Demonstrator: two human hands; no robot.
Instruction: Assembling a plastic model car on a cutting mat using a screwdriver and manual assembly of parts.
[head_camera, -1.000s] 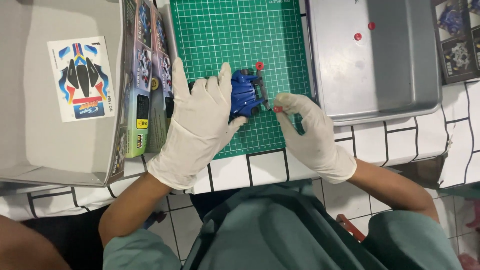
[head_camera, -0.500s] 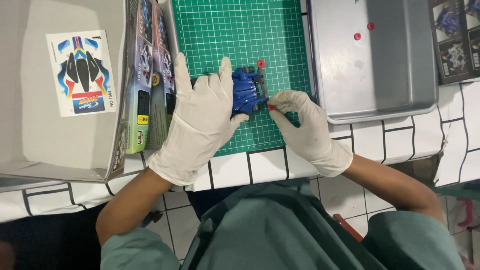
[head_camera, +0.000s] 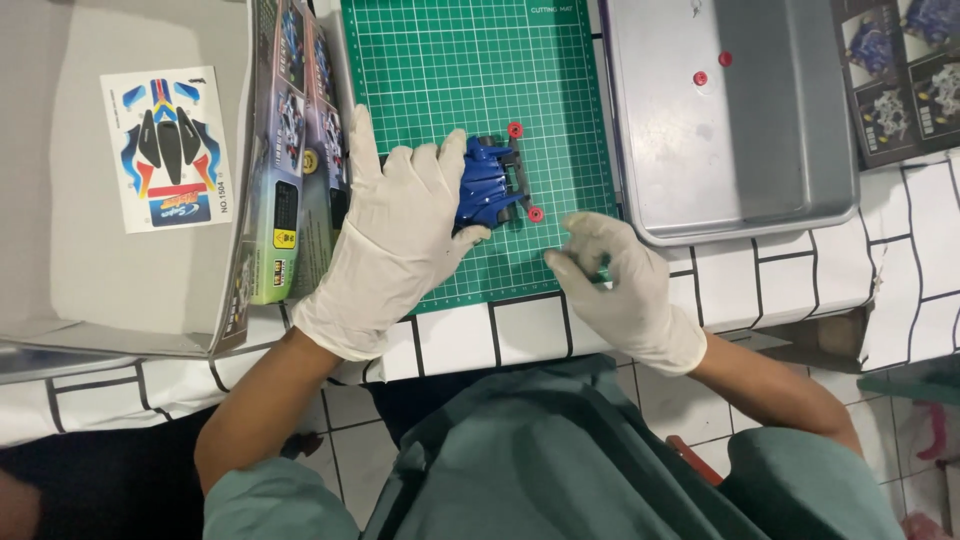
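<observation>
Sticker sheet (head_camera: 167, 148) lies in grey box lid (head_camera: 60, 260); colourful box side (head_camera: 295, 150) beside it. Left hand (head_camera: 395, 240), fingers spread, presses blue toy car (head_camera: 490, 185) onto green mat (head_camera: 450, 70). Right hand (head_camera: 620, 285), loosely curled, holds nothing visible, just beside the car. Grey tray (head_camera: 760, 190) far right.

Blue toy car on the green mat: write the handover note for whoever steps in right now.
Left hand: gloved, laid flat over the blue toy car body, pinning it to the green cutting mat.
Right hand: gloved, at the mat's lower right edge, off the car, fingers curled; whether they hold anything cannot be told.
Done: two small red rollers sit on the car's dark right end.
Left: two more small red parts lie loose in the grey metal tray to the right. The sticker sheet lies unused in the open box at left.
</observation>
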